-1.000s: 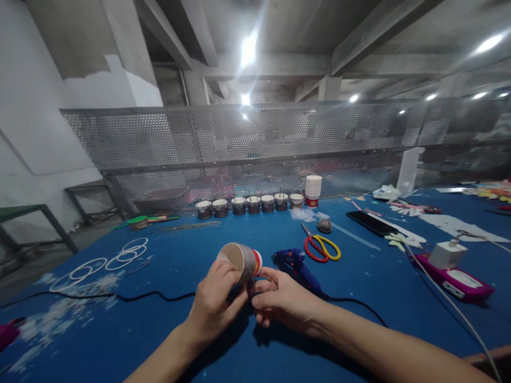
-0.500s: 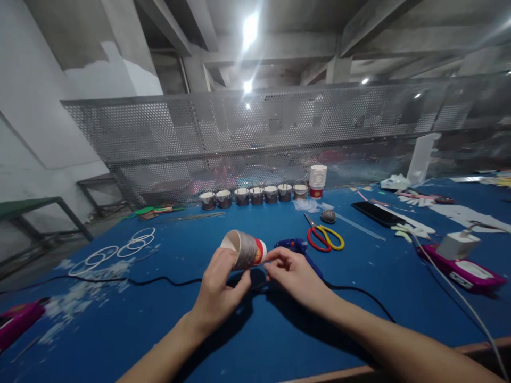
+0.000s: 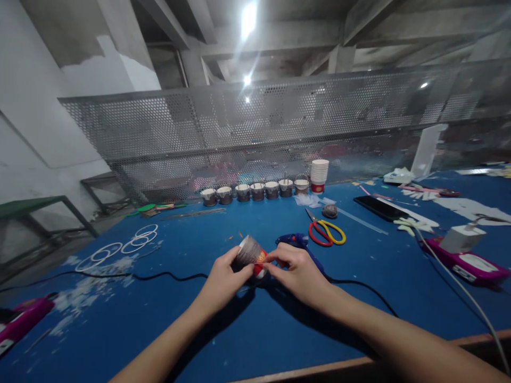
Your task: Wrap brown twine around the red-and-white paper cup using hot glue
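While the paper cup (image 3: 248,251) is held tilted just below the frame's centre by the left hand (image 3: 222,275), with fingers and thumb curved around the grey-wrapped side, its red end is met by the right hand (image 3: 297,266), whose thumb and forefinger are pinched nearly together; whether anything is gripped between them cannot be told. Right of centre, a blue glue gun (image 3: 288,239) is partly hidden by that hand.
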Demonstrator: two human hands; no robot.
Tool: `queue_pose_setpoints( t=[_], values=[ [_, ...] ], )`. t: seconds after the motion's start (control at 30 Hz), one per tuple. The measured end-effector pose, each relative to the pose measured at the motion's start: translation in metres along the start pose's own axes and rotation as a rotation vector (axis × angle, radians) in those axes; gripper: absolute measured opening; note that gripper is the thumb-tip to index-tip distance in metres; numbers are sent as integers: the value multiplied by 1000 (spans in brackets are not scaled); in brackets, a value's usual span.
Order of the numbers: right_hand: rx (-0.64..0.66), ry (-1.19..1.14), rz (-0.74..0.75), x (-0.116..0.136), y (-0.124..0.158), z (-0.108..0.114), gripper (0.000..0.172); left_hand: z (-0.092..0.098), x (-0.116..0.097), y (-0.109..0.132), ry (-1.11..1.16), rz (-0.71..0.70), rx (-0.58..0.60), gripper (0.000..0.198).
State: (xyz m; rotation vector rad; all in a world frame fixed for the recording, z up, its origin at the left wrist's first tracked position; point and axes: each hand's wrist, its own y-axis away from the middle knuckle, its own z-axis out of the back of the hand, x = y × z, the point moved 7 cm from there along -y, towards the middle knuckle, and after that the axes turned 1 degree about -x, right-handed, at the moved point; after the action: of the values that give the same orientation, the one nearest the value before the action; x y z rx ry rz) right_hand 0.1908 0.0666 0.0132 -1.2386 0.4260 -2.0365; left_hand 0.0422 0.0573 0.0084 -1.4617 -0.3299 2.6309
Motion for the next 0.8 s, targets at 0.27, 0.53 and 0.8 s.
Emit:
queue_pose_setpoints(
  t=[0.27,0.53,0.8],
  values=[
    [-50,69,1,-2,-2,3,10,-12,7,4,97,116,136,8],
    [-93,61,35,-2,1,3,9,-14,1,5,97,126,149,11],
    [-59,95,9,-1,1,3,9,-6,2,6,75,115,85,10]
  ],
)
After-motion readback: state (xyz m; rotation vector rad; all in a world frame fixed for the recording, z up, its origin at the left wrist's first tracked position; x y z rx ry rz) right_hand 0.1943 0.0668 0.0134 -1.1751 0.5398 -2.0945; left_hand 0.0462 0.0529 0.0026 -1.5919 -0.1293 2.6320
